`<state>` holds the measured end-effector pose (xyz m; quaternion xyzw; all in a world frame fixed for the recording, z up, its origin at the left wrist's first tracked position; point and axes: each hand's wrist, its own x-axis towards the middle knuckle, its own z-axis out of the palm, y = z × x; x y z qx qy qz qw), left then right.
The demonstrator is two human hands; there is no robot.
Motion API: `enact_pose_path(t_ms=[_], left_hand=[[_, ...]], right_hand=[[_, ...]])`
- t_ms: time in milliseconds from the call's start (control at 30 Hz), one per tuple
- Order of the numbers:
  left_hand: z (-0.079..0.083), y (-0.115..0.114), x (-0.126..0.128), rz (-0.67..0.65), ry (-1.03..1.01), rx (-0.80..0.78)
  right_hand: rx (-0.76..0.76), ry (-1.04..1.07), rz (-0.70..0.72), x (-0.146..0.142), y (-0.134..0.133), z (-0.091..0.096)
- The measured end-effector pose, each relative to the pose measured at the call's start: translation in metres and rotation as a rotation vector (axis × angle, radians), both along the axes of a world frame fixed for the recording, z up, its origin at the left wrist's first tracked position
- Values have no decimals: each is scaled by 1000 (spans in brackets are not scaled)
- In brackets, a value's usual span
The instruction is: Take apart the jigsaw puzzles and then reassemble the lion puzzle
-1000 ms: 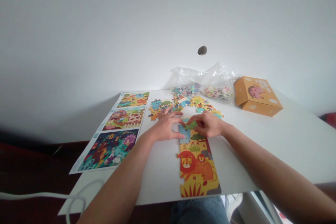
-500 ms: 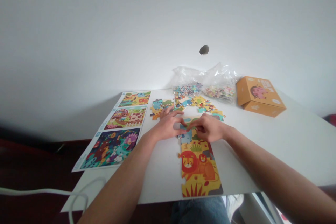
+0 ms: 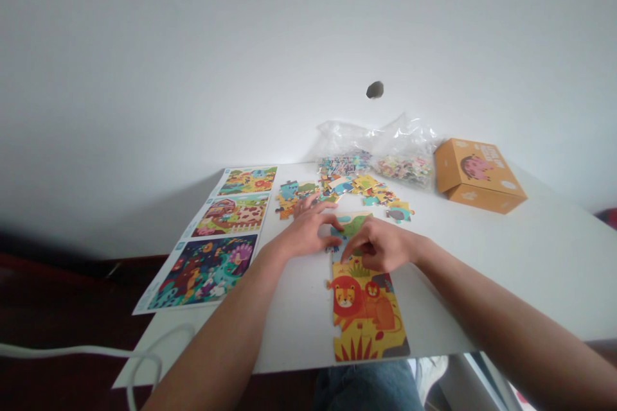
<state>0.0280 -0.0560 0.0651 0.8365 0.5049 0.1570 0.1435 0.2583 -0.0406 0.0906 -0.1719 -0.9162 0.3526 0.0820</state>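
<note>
A partly built jigsaw with a lion picture [image 3: 367,318] lies on the white table [image 3: 506,270] in front of me. My left hand [image 3: 306,231] rests flat at its upper left edge, fingers stretched out and touching the top pieces. My right hand [image 3: 380,245] lies over the upper part of the jigsaw, fingers bent down and pressing on the pieces. A green and cream piece [image 3: 351,225] shows between the two hands at the jigsaw's top. A heap of loose pieces [image 3: 347,191] lies just beyond the hands.
A sheet with three reference pictures [image 3: 216,237] lies at the left. Two clear bags of pieces [image 3: 380,154] stand by the wall, and an orange box [image 3: 475,174] sits at the back right. A white cable [image 3: 96,359] runs at the lower left.
The green piece held in my right hand has gone down flat at the jigsaw's top. My right hand has slid a little towards me and now presses on the pieces.
</note>
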Motion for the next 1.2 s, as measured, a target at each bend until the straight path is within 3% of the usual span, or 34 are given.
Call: enact_pose_path(t_ms=[600,733,900,1100,1200], left_hand=[[2,0,-1,-12,13,26],[5,-2,-1,-44,34,23],[7,-3,1,-128,45,2],[2,-1,-1,-97,56,19],[0,-1,-1,-50,56,45]], right_hand=[[-30,42,-68,1,8,-7],[-18,-27,-99,2,11,-5],[105,-66,-199,8,19,-6],[290,108,-419,10,24,-8],[372,198,-366,5,18,-10]])
